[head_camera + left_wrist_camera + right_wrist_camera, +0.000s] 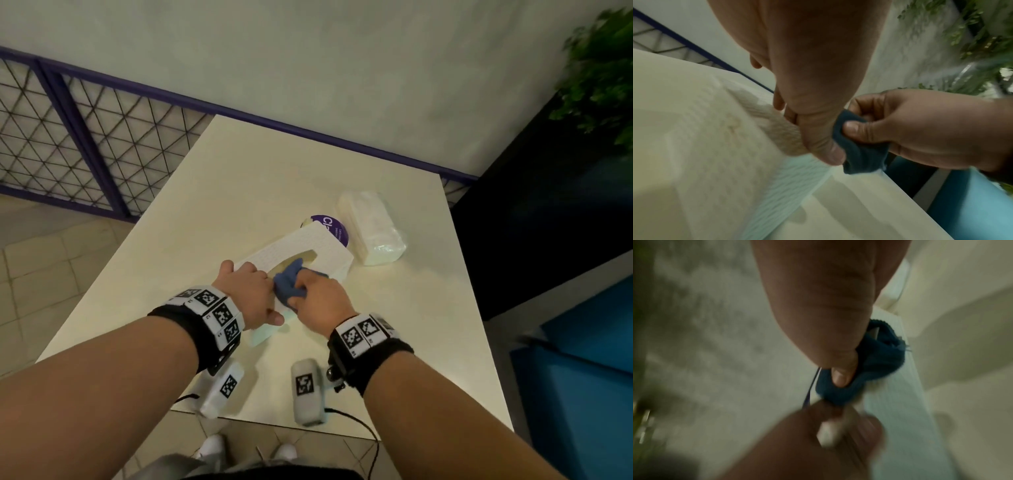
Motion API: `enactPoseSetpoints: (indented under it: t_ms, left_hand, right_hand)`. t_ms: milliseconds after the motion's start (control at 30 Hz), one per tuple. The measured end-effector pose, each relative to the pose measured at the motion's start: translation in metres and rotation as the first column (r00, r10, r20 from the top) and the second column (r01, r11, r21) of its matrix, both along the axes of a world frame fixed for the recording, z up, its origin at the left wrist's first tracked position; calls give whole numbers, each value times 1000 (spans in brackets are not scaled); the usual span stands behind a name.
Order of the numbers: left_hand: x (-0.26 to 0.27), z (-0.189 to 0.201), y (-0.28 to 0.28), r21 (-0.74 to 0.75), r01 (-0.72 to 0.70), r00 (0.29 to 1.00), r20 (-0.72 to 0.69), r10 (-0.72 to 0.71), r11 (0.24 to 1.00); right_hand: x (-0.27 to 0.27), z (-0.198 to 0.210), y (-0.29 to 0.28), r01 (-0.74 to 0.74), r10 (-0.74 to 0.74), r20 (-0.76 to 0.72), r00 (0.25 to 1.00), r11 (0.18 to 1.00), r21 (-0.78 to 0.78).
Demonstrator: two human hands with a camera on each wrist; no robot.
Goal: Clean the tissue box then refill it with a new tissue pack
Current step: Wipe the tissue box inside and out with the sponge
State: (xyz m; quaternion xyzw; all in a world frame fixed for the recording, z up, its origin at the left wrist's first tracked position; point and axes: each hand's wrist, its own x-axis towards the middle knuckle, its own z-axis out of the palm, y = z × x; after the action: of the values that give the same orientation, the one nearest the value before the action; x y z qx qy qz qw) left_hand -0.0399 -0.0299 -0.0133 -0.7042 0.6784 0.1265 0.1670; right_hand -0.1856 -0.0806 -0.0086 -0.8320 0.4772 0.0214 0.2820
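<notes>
A white textured tissue box (305,245) lies on the cream table (212,192), its oval top slot showing. My left hand (251,296) grips the box's near end, thumb over the near edge (826,146). My right hand (320,296) holds a bunched blue cloth (287,282) against the box top beside the slot. The wrist views show the thumb pinching the cloth (863,368) (861,154) on the box (900,402) (705,129). A clear-wrapped white tissue pack (371,228) lies right of the box, apart from both hands.
A round purple-labelled lid or tub (329,226) sits behind the box. A purple-framed mesh railing (85,137) runs along the far left. A blue seat (582,359) and a plant (603,68) stand to the right. The table's near edge is close to my wrists.
</notes>
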Motion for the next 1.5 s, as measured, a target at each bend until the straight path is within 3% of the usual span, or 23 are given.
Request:
enactPoseSetpoints:
  t_ms: [67, 100, 167, 233, 367, 433, 533, 633, 733, 833, 867, 1033, 1133, 1267, 1367, 1433, 1500]
  left_hand:
    - [-10, 3, -1, -36, 81, 996, 49, -79, 996]
    - [-15, 3, -2, -46, 109, 994, 38, -107, 993]
    - [-24, 0, -4, -15, 104, 994, -36, -105, 994]
    - [-30, -4, -6, 35, 81, 993, -89, -77, 996]
    - [-31, -5, -16, 110, -42, 959, -274, 71, 993]
    - [-23, 4, -23, 125, -169, 843, -495, 209, 978]
    - [-10, 25, -29, 113, -378, 595, -730, 335, 919]
    - [0, 34, -32, 121, -500, 411, -838, 358, 858]
    - [-4, 43, -31, 207, -576, 115, -937, 329, 791]
    - [-12, 55, -25, 331, -570, -189, -944, 272, 752]
    - [-13, 55, -23, 336, -553, -221, -941, 255, 762]
    - [-6, 40, -8, 288, -463, -129, -958, 257, 838]
    - [-9, 37, -5, 335, -420, -192, -941, 278, 843]
    - [2, 41, -9, 336, -468, -230, -939, 254, 817]
    - [13, 43, -8, 369, -514, -323, -920, 224, 775]
    - [17, 40, -6, 364, -498, -336, -918, 211, 787]
    - [18, 35, -4, 334, -483, -335, -924, 182, 809]
  right_hand:
    - [-13, 7, -13, 160, -163, 169, 972, 987, 33]
    - [-23, 11, -22, 274, -285, 279, 917, 958, 81]
    - [-46, 15, -28, 440, -526, 462, 714, 850, 288]
    - [-69, 13, -25, 468, -693, 503, 517, 721, 512]
    - [-104, 14, -16, 456, -803, 522, 288, 594, 662]
    - [-113, 20, -14, 462, -797, 546, 258, 598, 655]
    - [-109, 39, -13, 506, -708, 611, 353, 694, 512]
    - [-93, 63, -11, 484, -491, 692, 529, 844, 230]
    - [-66, 79, 6, 201, -194, 645, 739, 978, 65]
    - [-36, 68, 27, -134, 145, 355, 924, 989, -57]
    - [-30, 63, 26, -167, 190, 279, 941, 981, -103]
    - [-26, 66, -42, -22, 73, 217, 973, 974, -225]
    - [-20, 76, -76, 62, -24, 178, 984, 974, -216]
    - [-9, 59, -26, -21, 70, 188, 980, 968, -249]
    - [-11, 46, 36, -158, 208, 234, 950, 963, -217]
    - [-12, 44, 38, -177, 221, 249, 943, 966, -187]
    - [-11, 49, 12, -129, 199, 231, 953, 949, -287]
